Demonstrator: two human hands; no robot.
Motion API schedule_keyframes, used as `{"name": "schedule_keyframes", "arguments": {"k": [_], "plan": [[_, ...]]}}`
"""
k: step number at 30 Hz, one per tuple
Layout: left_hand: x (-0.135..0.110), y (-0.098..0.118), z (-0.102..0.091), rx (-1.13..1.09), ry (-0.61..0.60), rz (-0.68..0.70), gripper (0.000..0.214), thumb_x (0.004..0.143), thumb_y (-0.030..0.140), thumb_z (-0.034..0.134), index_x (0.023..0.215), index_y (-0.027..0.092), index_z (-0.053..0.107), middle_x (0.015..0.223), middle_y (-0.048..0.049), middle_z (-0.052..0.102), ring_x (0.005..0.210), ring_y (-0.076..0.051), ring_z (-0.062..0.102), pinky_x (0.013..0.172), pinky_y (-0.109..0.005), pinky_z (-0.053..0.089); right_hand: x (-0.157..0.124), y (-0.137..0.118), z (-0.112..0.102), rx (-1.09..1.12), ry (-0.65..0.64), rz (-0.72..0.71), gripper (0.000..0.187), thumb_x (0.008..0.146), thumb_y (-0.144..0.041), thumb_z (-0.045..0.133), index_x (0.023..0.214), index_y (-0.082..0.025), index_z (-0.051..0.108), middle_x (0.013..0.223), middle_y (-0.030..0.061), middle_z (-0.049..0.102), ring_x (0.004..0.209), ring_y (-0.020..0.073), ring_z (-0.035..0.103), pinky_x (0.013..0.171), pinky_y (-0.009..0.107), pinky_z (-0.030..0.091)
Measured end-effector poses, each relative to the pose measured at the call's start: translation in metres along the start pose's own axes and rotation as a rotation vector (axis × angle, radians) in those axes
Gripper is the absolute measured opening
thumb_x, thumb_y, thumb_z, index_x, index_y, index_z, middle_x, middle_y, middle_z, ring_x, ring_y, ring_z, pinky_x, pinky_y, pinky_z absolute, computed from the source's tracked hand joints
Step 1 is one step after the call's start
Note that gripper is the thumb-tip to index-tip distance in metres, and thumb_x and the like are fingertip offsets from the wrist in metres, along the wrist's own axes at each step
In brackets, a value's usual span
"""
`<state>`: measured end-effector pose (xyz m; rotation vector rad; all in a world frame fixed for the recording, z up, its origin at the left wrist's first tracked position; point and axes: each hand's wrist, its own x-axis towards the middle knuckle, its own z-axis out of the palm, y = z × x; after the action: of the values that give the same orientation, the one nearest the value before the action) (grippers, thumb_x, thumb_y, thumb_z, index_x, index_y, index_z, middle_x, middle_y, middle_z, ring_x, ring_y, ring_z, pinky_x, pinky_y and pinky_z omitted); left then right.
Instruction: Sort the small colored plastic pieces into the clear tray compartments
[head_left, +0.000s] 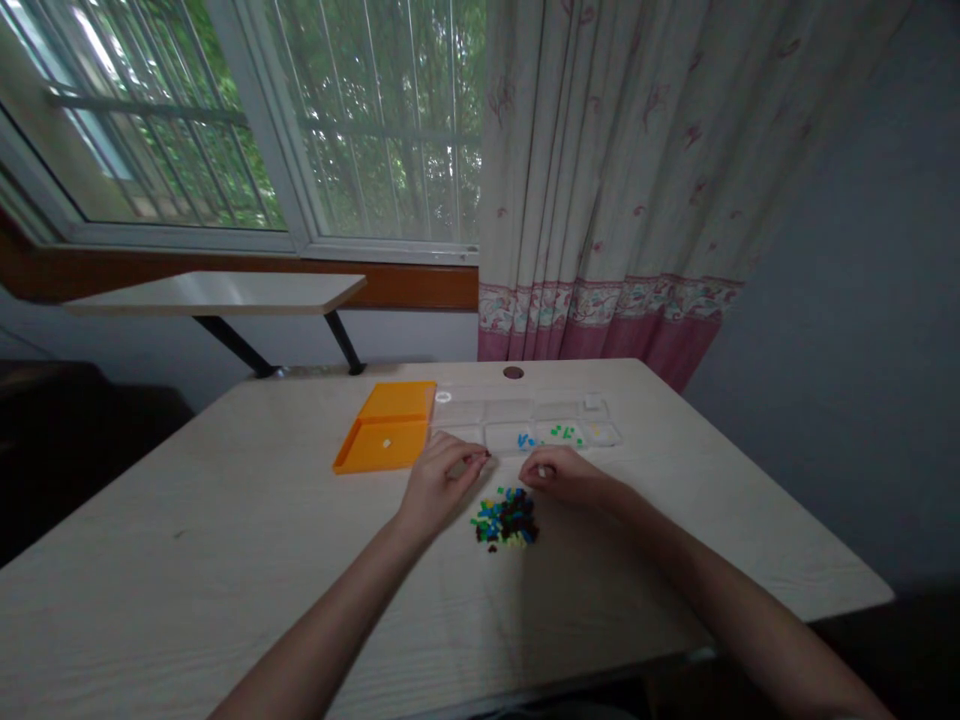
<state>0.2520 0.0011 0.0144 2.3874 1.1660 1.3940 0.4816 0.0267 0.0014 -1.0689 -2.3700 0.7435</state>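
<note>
Pinched at the thumb and fingertip of our left hand is a small dark piece, held just in front of the clear plastic compartment tray. Our right hand is curled near the tray's front edge, its thumb and fingers drawn in; a pale spot shows there, but we cannot tell whether they are clamped on something.

Between our forearms, on the pale wood-grain table, we have a heaped pile of small dark, green, blue and yellow plastic pieces, nearer to us than both hands. One loose dark bit lies just beside the pile, on our side.

In the tray's front row we see small blue pieces, then small green pieces to their right. A white square piece sits at the far right end of the back row, and a white ring at the far left. Left of the tray lies an open orange plastic case, with one small whitish piece in its near half.
</note>
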Motion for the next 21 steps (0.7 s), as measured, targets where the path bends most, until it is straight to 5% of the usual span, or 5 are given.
{"name": "schedule_keyframes", "arguments": {"k": [8, 21], "plan": [[0.003, -0.001, -0.008, 0.042, 0.152, -0.013, 0.011, 0.081, 0.025, 0.056, 0.083, 0.019, 0.065, 0.077, -0.0042, 0.066, 0.074, -0.016, 0.057, 0.07, -0.029, 0.045, -0.004, 0.001, -0.007, -0.008, -0.115, -0.121, 0.016, 0.077, -0.02, 0.055, 0.086, -0.016, 0.067, 0.081, 0.0049, 0.063, 0.072, 0.013, 0.055, 0.064, 0.022, 0.042], [0.005, -0.003, -0.013, 0.056, 0.157, -0.044, 0.012, 0.08, 0.028, 0.056, 0.081, 0.019, 0.065, 0.077, -0.004, 0.066, 0.074, -0.016, 0.057, 0.07, -0.029, 0.044, -0.002, 0.002, -0.003, -0.091, -0.136, -0.083, 0.012, 0.074, -0.015, 0.056, 0.081, -0.016, 0.066, 0.08, 0.0041, 0.065, 0.072, 0.0135, 0.056, 0.066, 0.023, 0.042]]}}
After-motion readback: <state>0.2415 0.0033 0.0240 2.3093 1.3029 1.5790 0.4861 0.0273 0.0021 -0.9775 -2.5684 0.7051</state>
